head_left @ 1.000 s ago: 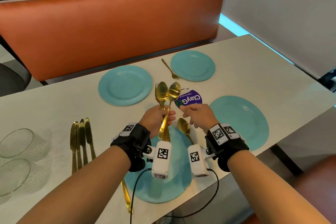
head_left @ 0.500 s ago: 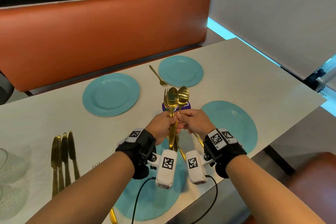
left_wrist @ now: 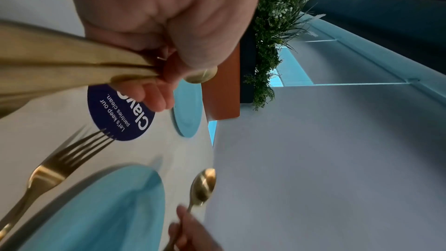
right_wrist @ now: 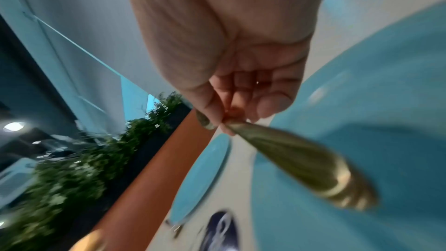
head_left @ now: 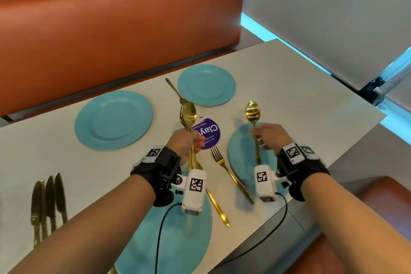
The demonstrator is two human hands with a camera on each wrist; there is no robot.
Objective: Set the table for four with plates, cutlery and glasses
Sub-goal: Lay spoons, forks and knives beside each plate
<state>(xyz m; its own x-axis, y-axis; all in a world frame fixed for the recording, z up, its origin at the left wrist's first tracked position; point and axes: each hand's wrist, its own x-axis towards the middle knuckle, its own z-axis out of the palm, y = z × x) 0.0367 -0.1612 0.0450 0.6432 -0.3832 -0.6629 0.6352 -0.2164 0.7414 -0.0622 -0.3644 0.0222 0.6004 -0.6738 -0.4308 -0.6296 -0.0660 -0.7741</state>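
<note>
My left hand (head_left: 193, 141) grips a bundle of gold cutlery (head_left: 188, 115) upright above the table, a spoon bowl and fork tines at its top. In the left wrist view the handles (left_wrist: 72, 64) run through that fist. My right hand (head_left: 259, 133) pinches a single gold spoon (head_left: 252, 111) by its neck, bowl up, over the near right teal plate (head_left: 240, 158). Three more teal plates lie at the near left (head_left: 173, 240), far left (head_left: 113, 119) and far right (head_left: 206, 84). A gold fork (head_left: 229, 173) lies left of the near right plate.
Several gold knives (head_left: 47, 202) lie together at the table's left. Another fork (head_left: 174, 90) lies left of the far right plate, and a gold handle (head_left: 216, 207) right of the near left plate. A purple round sticker (head_left: 209, 133) marks the table's middle. An orange bench back (head_left: 111, 35) runs behind.
My right hand has drawn one spoon out of the bundle and carried it right, over the near right plate. The left hand still holds the other cutlery. The glasses have left the view.
</note>
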